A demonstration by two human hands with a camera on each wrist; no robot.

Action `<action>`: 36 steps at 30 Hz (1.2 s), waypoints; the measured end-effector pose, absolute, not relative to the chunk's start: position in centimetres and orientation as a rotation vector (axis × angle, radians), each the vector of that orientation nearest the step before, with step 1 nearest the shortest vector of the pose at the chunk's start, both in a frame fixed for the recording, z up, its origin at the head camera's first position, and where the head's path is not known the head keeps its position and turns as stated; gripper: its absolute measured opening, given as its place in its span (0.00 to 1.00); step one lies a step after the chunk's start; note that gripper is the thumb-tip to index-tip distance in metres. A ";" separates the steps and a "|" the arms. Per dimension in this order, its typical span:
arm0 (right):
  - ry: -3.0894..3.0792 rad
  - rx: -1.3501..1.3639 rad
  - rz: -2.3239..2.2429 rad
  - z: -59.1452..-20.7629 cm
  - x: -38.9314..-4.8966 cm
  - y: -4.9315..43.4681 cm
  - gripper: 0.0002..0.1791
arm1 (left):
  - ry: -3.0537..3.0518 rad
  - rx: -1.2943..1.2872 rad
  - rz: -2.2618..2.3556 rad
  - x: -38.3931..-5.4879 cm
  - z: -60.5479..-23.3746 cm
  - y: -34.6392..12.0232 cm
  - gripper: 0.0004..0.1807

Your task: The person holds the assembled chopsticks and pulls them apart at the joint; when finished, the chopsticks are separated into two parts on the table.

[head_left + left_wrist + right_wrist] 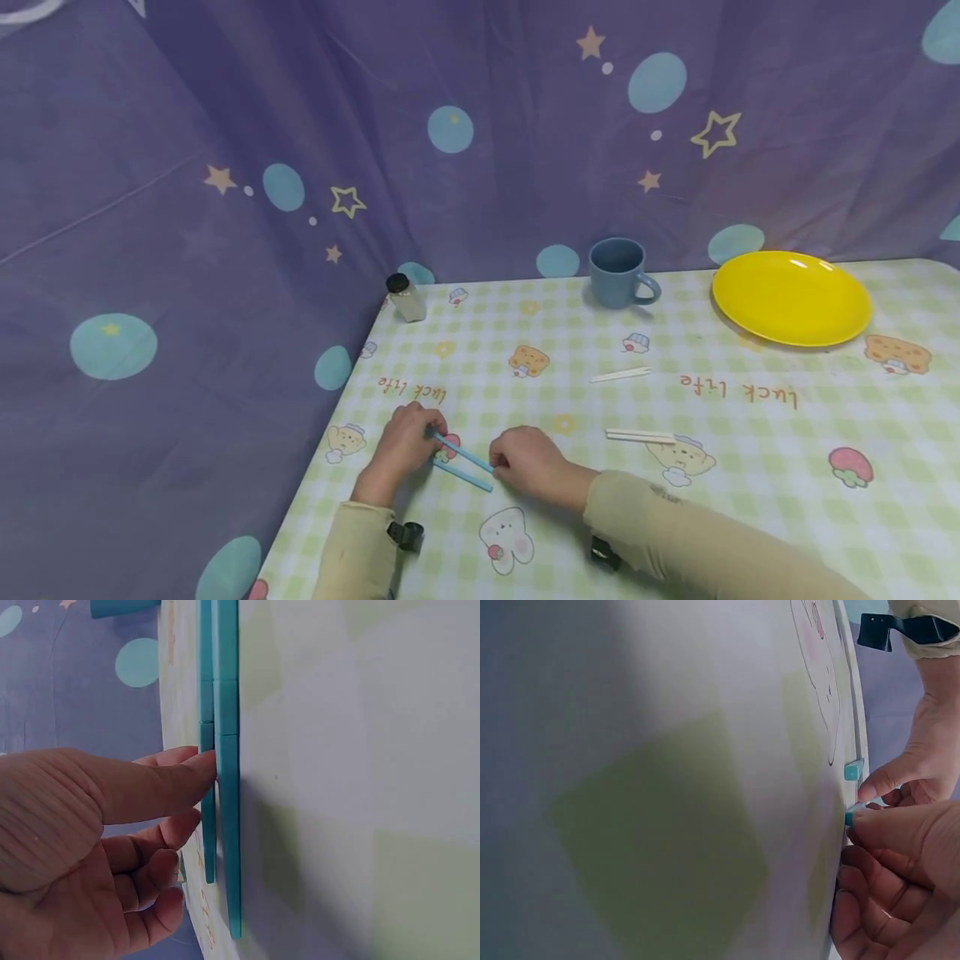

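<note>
Two blue chopsticks lie side by side toward the left of the table in the head view. My left hand (405, 437) pinches the farther chopstick (465, 452) between thumb and fingertips near its left end. At that stick's right end, my right hand (534, 462) holds the tip between thumb and finger, its other fingers curled. The nearer chopstick (462, 477) rests on the cloth, close alongside. In the left wrist view, the thumb tip reaches right to the nearer stick (229, 825). The right wrist view shows the held stick's end (850, 818) under the right thumb.
Cream-coloured sticks (620, 375) and a second cream pair (640, 436) lie right of my hands. Along the back stand a black-capped jar (408, 302), a blue-grey mug (617, 279) and a yellow plate (795, 300). A purple curtain (510, 192) hangs behind the checked tablecloth (570, 533).
</note>
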State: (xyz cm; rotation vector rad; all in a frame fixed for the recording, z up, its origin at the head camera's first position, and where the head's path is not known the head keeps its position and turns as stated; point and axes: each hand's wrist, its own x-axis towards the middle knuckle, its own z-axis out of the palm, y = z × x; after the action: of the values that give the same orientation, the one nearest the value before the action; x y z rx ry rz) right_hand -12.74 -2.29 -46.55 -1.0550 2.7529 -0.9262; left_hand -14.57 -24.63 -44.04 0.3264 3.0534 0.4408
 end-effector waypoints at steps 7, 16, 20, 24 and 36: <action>2.873 -1.052 -0.859 -46.7 -12.5 -2.4 0.08 | 3.086 0.353 0.413 -14.6 -44.4 -24.5 0.10; 2.966 -0.942 -0.846 -46.4 -12.4 -1.7 0.09 | 3.128 0.410 0.328 -14.6 -44.6 -24.2 0.11; 2.994 -0.949 -0.862 -45.7 -12.4 -0.7 0.11 | 3.160 0.525 0.363 -14.5 -44.4 -23.8 0.11; 3.029 -0.946 -0.888 -45.1 -12.5 0.4 0.09 | 3.153 0.591 0.460 -14.5 -43.9 -23.3 0.10; 2.893 -0.847 -1.160 -44.5 -12.7 4.7 0.04 | 3.160 0.717 0.526 -14.2 -43.0 -20.6 0.09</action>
State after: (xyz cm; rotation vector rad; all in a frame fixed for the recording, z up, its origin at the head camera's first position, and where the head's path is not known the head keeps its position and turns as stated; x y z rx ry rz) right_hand -12.70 4.73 -44.53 -0.8470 2.8933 -1.1598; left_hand -14.24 -20.60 -43.00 0.7172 3.1595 0.5257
